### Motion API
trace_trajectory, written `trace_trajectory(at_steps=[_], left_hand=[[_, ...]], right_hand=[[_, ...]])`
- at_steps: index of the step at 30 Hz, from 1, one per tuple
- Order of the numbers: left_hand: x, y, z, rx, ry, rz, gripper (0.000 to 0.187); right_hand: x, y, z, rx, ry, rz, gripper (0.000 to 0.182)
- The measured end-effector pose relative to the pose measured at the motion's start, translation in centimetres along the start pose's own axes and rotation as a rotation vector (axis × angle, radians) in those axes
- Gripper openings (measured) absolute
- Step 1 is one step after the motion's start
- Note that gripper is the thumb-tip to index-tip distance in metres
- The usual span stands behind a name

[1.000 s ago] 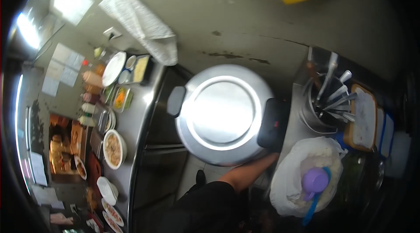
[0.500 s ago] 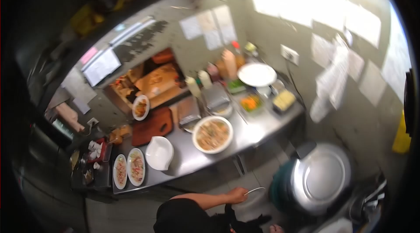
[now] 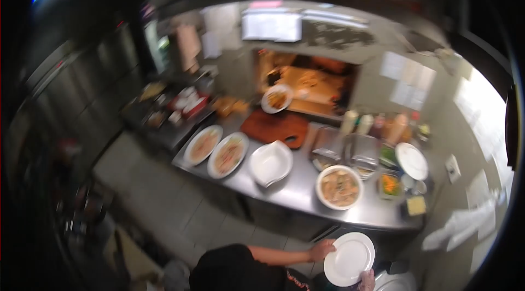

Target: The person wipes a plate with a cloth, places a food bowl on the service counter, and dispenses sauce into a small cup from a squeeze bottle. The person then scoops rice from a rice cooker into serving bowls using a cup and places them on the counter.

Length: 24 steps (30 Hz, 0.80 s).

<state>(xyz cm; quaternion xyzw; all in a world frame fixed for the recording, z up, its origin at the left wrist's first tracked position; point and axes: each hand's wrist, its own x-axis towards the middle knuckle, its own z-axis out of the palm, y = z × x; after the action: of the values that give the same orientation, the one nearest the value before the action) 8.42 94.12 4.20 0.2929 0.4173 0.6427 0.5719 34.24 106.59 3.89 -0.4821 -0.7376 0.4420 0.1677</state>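
A round white plate (image 3: 349, 259) is between my two hands, its face turned up towards me, in front of the steel counter. My left hand (image 3: 322, 250) is closed on its upper left rim. At the lower right rim, my right hand (image 3: 367, 280) has its fingers closed on the edge, partly cut off by the frame. On the counter beyond are a white bowl (image 3: 270, 163) and a large round bowl of food (image 3: 339, 187). Two oval plates of food, a left one (image 3: 203, 145) and a right one (image 3: 228, 155), lie further left.
A brown cutting board (image 3: 275, 127) lies at the counter's back, below a wall opening with a plate of food (image 3: 276, 98). Sauce bottles (image 3: 365, 123), lidded metal containers (image 3: 365, 151) and another white plate (image 3: 412, 161) stand to the right. A round metal lid (image 3: 395, 283) sits low right.
My view has swung left. The plate, earlier seen nearly edge-on in my left hand, now faces up, and my right hand has come onto its rim.
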Motion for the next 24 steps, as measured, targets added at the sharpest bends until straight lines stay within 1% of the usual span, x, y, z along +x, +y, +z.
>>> trace_trajectory(at_steps=[2,3,5,7,8,9,10,11,12,13,14,16,17,18,20,21,23,24], left_hand=[[-1.3,-1.0,-3.4,0.418,0.12,0.383,0.023],[-2.6,-0.8,-4.5,0.658,0.188,0.54,0.024],[-7.8,4.1,-5.6,0.67,0.28,0.063,0.028],[-12.4,4.5,-8.2,1.061,0.604,-0.138,0.027],[-15.1,1.0,-11.3,1.257,0.887,0.062,0.026],[-17.8,-0.2,-11.9,1.457,1.115,0.071,0.027],[-20.5,-1.3,-12.5,1.616,1.367,0.045,0.029],[-22.1,0.6,-12.2,1.467,1.429,-0.037,0.031],[-23.8,2.6,-11.9,1.32,1.491,-0.117,0.035],[-25.4,4.8,-12.7,0.886,1.417,-0.013,0.037],[-27.4,6.3,-12.8,0.449,1.328,0.104,0.04],[-30.5,10.6,-11.9,0.151,1.196,0.148,0.043],[-32.1,12.1,-11.7,0.031,1.118,0.192,0.045],[-33.6,12.1,-11.6,0.091,1.183,0.289,0.043],[-35.9,12.1,-11.9,0.248,1.285,0.482,0.041],[-37.6,13.0,-10.6,0.033,1.334,0.509,0.036],[-40.9,11.4,-10.5,0.046,1.537,0.657,0.034],[-42.5,10.2,-9.8,0.035,1.642,0.716,0.033]], right_hand=[[1.8,-1.6,1.4,0.053,-0.106,-0.069,0.036],[2.4,-2.4,2.1,0.086,-0.16,-0.102,0.035],[3.8,-4.7,4.4,0.256,-0.286,-0.177,0.034],[2.5,-11.6,8.2,0.82,-0.54,-0.159,0.031],[3.9,-13.5,9.6,0.616,-0.576,-0.197,0.03],[5.4,-15.4,11.4,0.412,-0.6,-0.243,0.028],[5.4,-18.2,13.2,0.361,-0.664,-0.361,0.024],[7.1,-18.6,15.1,0.004,-0.617,-0.861,0.025],[7.9,-19.8,17.8,0.045,-0.73,-0.81,0.025],[8.2,-21.9,20.3,0.081,-0.855,-0.764,0.024],[6.7,-24.7,21.7,0.205,-0.95,-0.646,0.024],[1.5,-30.5,24.6,0.425,-1.158,-0.38,0.023],[0.1,-33.0,26.3,0.339,-1.258,-0.4,0.021],[-0.8,-34.3,28.7,0.389,-1.367,-0.394,0.022],[-2.8,-37.2,33.5,0.383,-1.533,-0.446,0.026],[-3.4,-39.3,35.7,0.181,-1.565,-0.691,0.028],[-6.8,-43.8,41.4,-0.199,-1.554,-1.209,0.032],[-11.8,-46.6,41.0,-0.208,-1.191,-1.743,0.033]])
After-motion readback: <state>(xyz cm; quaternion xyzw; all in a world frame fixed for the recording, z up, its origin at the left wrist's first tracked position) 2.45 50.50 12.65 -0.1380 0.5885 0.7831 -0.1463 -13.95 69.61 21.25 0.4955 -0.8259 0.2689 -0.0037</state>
